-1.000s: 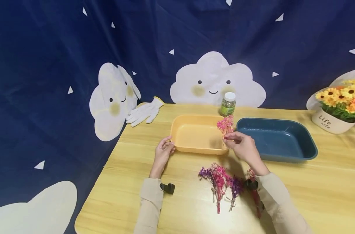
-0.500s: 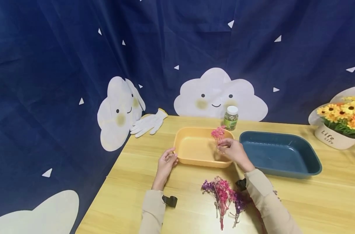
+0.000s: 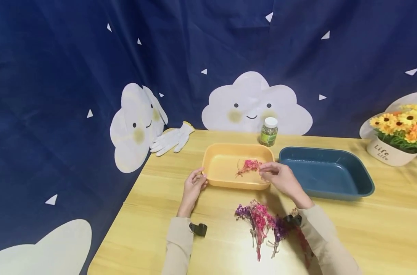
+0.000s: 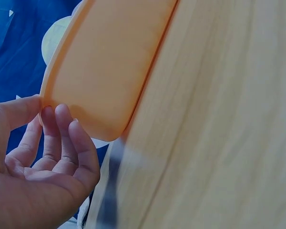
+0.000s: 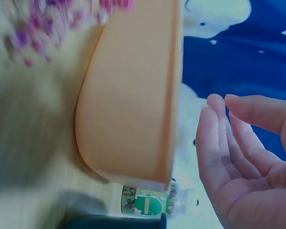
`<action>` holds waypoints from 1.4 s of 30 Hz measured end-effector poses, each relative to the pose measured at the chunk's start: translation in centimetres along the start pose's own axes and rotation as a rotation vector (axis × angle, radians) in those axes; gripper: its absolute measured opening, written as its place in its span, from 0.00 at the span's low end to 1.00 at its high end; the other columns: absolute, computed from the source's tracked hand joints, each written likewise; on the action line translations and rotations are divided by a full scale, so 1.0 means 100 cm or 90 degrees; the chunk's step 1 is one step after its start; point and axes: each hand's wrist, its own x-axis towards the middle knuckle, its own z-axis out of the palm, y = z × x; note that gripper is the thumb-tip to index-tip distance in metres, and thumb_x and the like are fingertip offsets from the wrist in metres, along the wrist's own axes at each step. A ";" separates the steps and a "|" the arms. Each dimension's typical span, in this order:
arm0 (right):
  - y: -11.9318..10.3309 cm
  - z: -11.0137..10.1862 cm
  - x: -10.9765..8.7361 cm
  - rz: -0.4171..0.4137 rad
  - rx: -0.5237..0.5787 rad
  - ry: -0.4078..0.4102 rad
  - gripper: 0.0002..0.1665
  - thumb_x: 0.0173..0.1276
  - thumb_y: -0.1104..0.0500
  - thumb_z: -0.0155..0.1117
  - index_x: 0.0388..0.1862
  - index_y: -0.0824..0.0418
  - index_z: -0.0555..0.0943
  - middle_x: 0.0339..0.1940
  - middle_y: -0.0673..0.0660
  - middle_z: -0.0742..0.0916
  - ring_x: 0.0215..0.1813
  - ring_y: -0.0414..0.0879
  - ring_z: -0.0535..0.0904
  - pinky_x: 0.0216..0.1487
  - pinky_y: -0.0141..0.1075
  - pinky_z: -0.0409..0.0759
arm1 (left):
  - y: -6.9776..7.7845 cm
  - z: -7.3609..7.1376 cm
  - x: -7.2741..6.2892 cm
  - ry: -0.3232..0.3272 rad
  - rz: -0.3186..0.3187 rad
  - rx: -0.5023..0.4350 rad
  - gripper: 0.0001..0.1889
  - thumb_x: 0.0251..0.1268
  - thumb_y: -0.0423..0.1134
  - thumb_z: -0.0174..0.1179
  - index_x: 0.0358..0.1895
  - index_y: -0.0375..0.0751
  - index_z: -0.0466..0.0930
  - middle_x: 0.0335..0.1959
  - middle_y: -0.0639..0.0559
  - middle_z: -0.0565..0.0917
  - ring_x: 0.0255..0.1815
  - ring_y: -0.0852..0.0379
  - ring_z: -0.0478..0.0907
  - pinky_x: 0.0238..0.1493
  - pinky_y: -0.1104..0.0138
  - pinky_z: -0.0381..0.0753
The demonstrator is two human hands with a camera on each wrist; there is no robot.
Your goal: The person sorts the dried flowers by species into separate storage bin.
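A yellow-orange plastic basin (image 3: 239, 184) stands on the table. My left hand (image 3: 193, 187) pinches its left rim; in the left wrist view thumb and fingertips meet at the edge of the basin (image 4: 100, 71). Inside, a small pink bunch of dried flowers (image 3: 250, 165) lies on its side, stems pointing left. My right hand (image 3: 282, 179) hovers over the basin's right side, fingertips near the blossoms. The right wrist view shows that hand (image 5: 243, 152) with nothing between its loosely bent fingers. Pink dried flowers (image 3: 258, 217) and purple ones (image 3: 280, 230) lie in front.
Right of the yellow basin sits a dark blue basin (image 3: 328, 172). A lidded jar (image 3: 268, 133) stands behind, and a white glove (image 3: 172, 140) lies at the back left. A white pot (image 3: 388, 152) of yellow flowers is at the far right. Another red bunch is partly under the right sleeve.
The pink bunch, held upright by my right hand before, now lies in the yellow basin, let go. The left hand keeps its hold on the rim. The head view has shifted slightly.
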 end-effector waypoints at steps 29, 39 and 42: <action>0.033 0.044 -0.136 0.109 0.144 -0.145 0.18 0.63 0.66 0.64 0.51 0.73 0.78 0.38 0.65 0.87 0.31 0.40 0.82 0.30 0.32 0.84 | 0.007 0.001 0.007 0.019 -0.007 -0.020 0.21 0.70 0.29 0.55 0.65 0.31 0.69 0.31 0.63 0.78 0.30 0.70 0.78 0.36 0.80 0.80; 0.024 0.068 -0.143 0.108 0.023 -0.068 0.17 0.60 0.64 0.67 0.50 0.64 0.83 0.27 0.53 0.84 0.25 0.33 0.74 0.24 0.26 0.77 | 0.001 0.001 0.003 0.012 -0.006 -0.025 0.21 0.70 0.29 0.56 0.64 0.31 0.70 0.30 0.63 0.79 0.30 0.68 0.79 0.35 0.79 0.81; 0.024 0.073 -0.142 0.121 -0.021 -0.038 0.15 0.59 0.64 0.69 0.47 0.60 0.85 0.31 0.53 0.87 0.29 0.35 0.78 0.28 0.27 0.79 | 0.003 0.002 0.003 0.016 -0.014 -0.024 0.21 0.70 0.28 0.55 0.65 0.30 0.69 0.30 0.63 0.79 0.30 0.68 0.79 0.35 0.79 0.81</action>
